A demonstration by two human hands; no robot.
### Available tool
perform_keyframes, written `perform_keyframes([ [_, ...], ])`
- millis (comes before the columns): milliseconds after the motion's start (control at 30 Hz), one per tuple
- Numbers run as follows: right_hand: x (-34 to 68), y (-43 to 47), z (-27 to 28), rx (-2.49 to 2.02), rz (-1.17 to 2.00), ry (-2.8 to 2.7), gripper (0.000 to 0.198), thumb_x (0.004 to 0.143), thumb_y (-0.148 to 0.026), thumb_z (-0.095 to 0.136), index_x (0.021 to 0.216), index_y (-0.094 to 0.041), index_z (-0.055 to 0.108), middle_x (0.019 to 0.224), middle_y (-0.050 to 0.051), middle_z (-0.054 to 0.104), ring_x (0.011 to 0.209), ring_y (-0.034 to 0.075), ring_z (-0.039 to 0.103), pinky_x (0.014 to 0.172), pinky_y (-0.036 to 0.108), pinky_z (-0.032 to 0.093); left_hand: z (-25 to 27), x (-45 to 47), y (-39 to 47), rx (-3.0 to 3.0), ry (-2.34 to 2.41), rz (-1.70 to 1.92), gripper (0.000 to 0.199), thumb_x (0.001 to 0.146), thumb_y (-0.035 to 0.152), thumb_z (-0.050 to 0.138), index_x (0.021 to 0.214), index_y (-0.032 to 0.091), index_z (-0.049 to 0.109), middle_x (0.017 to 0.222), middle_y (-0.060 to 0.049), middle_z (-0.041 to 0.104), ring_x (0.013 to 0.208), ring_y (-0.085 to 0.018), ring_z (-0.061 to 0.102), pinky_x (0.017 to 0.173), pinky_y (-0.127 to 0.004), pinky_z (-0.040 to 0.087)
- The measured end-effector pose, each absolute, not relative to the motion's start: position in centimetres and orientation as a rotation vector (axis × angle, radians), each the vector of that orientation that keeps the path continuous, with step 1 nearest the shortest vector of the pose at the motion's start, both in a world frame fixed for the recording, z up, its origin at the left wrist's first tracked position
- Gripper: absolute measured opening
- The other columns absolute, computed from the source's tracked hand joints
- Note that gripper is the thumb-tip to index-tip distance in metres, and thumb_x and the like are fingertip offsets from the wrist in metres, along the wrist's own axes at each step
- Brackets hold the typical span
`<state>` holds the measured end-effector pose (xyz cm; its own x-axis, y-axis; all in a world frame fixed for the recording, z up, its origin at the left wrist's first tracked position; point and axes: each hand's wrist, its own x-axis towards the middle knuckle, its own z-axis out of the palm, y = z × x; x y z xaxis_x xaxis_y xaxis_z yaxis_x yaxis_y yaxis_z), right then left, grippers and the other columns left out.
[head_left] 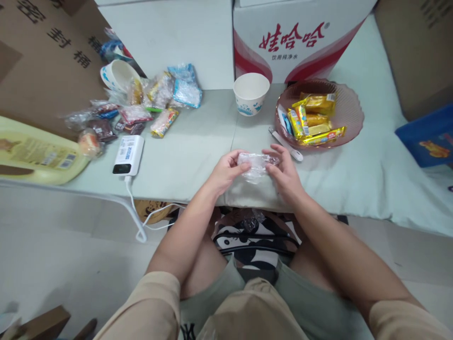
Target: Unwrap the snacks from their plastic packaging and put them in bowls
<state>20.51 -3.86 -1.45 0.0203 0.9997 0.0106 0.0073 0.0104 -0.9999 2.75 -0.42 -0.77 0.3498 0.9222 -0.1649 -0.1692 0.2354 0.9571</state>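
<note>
Nearest are the two tan sleeves (pixel 155 293) and the green shorts (pixel 212 283), with a panda-print surface (pixel 226 242) showing between the legs and a crumpled clear scrap (pixel 253 219) lying on it. Past that, over the front edge of the cloth-covered table (pixel 205 141), both hands hold a clear plastic wrapper (pixel 257 165) between them. The left hand (pixel 226 169) pinches its left end, thumb on top and fingers curled behind, with little gap; the right hand (pixel 284 171) grips the other end between thumb and fingers, its upper fingers loosely bent. Whether anything is inside the wrapper is hard to tell. To the left, a white power bank (pixel 132 151) lies on the table with a white cable (pixel 128 183) plugged in, near a yellow bottle (pixel 38 160). Just beyond the right hand, a slim white tool (pixel 286 145) lies beside a pink glass bowl (pixel 350 115) of yellow-wrapped snacks (pixel 320 104). A paper cup (pixel 250 94) stands upright left of the bowl. Farther left, assorted packets (pixel 163 89) are heaped by a tilted paper cup (pixel 118 75); a white carton (pixel 300 38) with red lettering stands behind.
</note>
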Motion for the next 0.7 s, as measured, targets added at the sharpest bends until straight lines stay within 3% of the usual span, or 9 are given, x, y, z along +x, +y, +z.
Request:
perform_keyframes([
  [133, 20.1, -4.3, -1.1, -1.230, 1.295, -1.250, 0.047, 0.074, -0.051, 0.075, 0.108, -0.026, 0.055, 0.095, 0.002, 0.065, 0.079, 0.018, 0.062, 0.071, 0.031, 0.052, -0.8, 2.9, -0.4, 1.158, 0.980, 0.927, 0.041, 0.067, 0.036, 0.084, 0.096, 0.017, 0.062, 0.089, -0.002, 0.067, 0.081, -0.014, 0.062, 0.076, -0.026, 0.048],
  [267, 20.3, -4.5, -0.1, -1.353, 1.120, -1.207, 0.040, 0.073, -0.042, 0.077, 0.102, -0.025, 0.056, 0.078, -0.002, 0.062, 0.065, 0.015, 0.056, 0.062, 0.029, 0.048, -0.4, 2.4, -0.2, 1.143, 1.025, 0.994, 0.032, 0.074, 0.029, 0.075, 0.102, 0.019, 0.061, 0.102, -0.005, 0.067, 0.091, -0.015, 0.063, 0.079, -0.027, 0.048],
  [400, 21.3, -2.3, 2.3, -1.412, 0.828, -1.330, 0.026, 0.075, -0.036, 0.075, 0.091, -0.025, 0.059, 0.075, -0.001, 0.061, 0.063, 0.015, 0.055, 0.059, 0.030, 0.045, 0.4, 1.6, 0.3, 1.077, 1.066, 1.026, 0.016, 0.078, 0.025, 0.067, 0.091, 0.018, 0.060, 0.089, -0.002, 0.065, 0.082, -0.014, 0.063, 0.080, -0.029, 0.048],
  [467, 21.6, 0.6, 4.2, -1.442, 0.598, -1.485, 0.018, 0.076, -0.032, 0.073, 0.084, -0.024, 0.059, 0.075, -0.001, 0.061, 0.065, 0.015, 0.055, 0.061, 0.031, 0.044, 0.8, 1.3, 0.6, 1.062, 1.039, 1.026, 0.012, 0.078, 0.024, 0.066, 0.086, 0.018, 0.060, 0.082, -0.001, 0.063, 0.077, -0.013, 0.062, 0.078, -0.029, 0.047],
  [567, 21.3, 7.3, 7.2, -1.478, 0.274, -1.706, 0.011, 0.080, -0.027, 0.067, 0.088, -0.023, 0.061, 0.087, 0.003, 0.066, 0.082, 0.018, 0.060, 0.071, 0.034, 0.045, 1.2, 1.0, 0.9, 1.075, 0.986, 1.032, 0.008, 0.077, 0.022, 0.065, 0.079, 0.018, 0.059, 0.072, 0.001, 0.059, 0.070, -0.011, 0.058, 0.072, -0.027, 0.045],
  [700, 18.8, 17.0, 8.8, -1.886, 0.196, -2.197, 0.021, 0.080, -0.015, 0.062, 0.101, -0.016, 0.062, 0.106, 0.011, 0.068, 0.101, 0.025, 0.060, 0.088, 0.041, 0.046, 1.4, 0.9, 1.1, 1.109, 0.948, 1.001, 0.007, 0.079, 0.022, 0.061, 0.075, 0.017, 0.057, 0.068, 0.003, 0.057, 0.065, -0.009, 0.054, 0.068, -0.026, 0.042],
])
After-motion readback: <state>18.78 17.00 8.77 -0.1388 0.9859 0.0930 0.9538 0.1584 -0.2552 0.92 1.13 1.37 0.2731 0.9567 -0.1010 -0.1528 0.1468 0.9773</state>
